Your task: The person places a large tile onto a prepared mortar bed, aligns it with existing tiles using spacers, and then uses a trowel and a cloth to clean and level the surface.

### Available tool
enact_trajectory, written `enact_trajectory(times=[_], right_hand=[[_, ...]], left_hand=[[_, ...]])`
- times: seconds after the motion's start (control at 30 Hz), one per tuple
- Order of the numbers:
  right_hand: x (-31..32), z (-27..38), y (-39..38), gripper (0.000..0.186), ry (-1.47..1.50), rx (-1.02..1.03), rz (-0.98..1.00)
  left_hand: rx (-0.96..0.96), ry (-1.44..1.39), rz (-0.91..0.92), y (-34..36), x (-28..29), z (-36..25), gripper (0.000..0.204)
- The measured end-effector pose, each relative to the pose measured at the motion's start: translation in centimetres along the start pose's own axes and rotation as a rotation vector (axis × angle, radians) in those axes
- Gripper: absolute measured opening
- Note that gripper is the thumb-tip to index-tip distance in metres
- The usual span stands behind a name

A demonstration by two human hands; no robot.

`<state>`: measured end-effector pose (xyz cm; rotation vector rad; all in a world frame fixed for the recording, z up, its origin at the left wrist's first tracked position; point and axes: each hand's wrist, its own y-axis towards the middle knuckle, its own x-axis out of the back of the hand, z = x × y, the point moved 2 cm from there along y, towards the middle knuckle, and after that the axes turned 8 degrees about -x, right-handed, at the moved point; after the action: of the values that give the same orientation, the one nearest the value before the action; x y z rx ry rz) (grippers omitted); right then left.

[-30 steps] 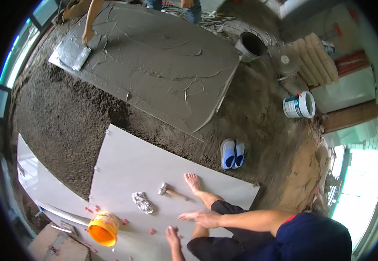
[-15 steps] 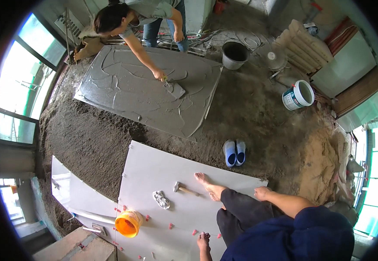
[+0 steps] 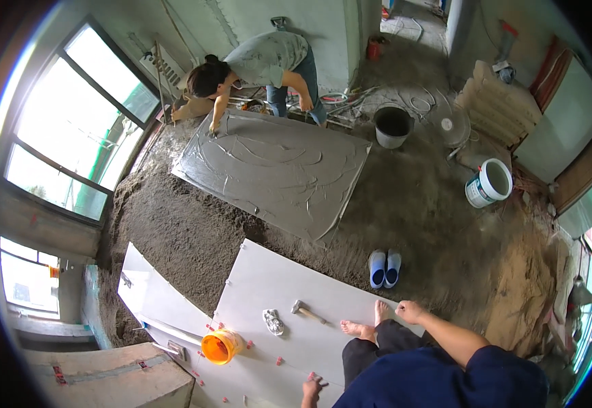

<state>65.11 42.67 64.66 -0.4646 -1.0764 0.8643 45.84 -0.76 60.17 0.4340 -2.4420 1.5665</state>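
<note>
- Right hand (image 3: 410, 311) rests at the far edge of the large white tile (image 3: 289, 299), forearm stretched out from the dark blue sleeve; fingers curled together on the rim, though whether they truly clamp it I cannot tell.
- Left hand (image 3: 311, 389) low by the near edge, pinching a small red spacer (image 3: 311, 376) between the fingertips.
- Bare foot (image 3: 367, 325) planted on the tile, hammer (image 3: 307, 311) just beside it.
- Orange bucket (image 3: 220, 345) sits left; another person bends over the grey mortar-covered slab (image 3: 275, 170).

White labelled paint tub (image 3: 490, 182) (blue-green label) on sandy floor, right.
</note>
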Motion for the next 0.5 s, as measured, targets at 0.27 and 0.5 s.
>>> enact_trajectory(times=[0.27,0.5], right_hand=[[2.4,-11.7,0.0,0.015,0.503,-0.2,-0.027],[6.1,-20.1,-4.4,0.017,0.358,-0.637,0.032]], left_hand=[[-0.057,-0.542,-0.198,3.5,3.9,-15.2,0.029],[-0.207,-0.347,-0.199,5.7,3.8,-17.1,0.033]])
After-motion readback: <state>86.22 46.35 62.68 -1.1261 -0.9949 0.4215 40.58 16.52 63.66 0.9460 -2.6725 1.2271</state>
